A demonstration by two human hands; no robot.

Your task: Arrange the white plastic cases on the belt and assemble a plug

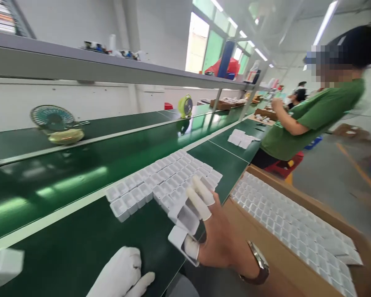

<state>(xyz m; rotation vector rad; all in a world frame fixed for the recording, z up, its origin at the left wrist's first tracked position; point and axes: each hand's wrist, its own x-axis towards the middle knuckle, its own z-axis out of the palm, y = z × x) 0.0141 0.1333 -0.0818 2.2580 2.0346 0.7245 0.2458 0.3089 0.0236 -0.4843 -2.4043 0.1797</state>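
My right hand (216, 227), with white finger cots and a wristwatch, reaches over the table's front edge. Its thumb and fingers are closed on small white plastic boxes; the thumb presses into a lower box (177, 240) and the fingers rest on an upper box (188, 218). Just beyond lie rows of similar white boxes (160, 175), set tightly together on the green tabletop. My left hand (120, 272), in a white glove, lies on the table with its fingers curled in and the thumb out. Nothing shows in it, though its underside is hidden.
A cardboard carton (231, 231) packed with white boxes (284, 214) stands at the right. A single white box (6, 266) sits at the left edge. Beyond the green conveyor belt (89, 169) are two fans. A co-worker in a green shirt (315, 119) stands farther along.
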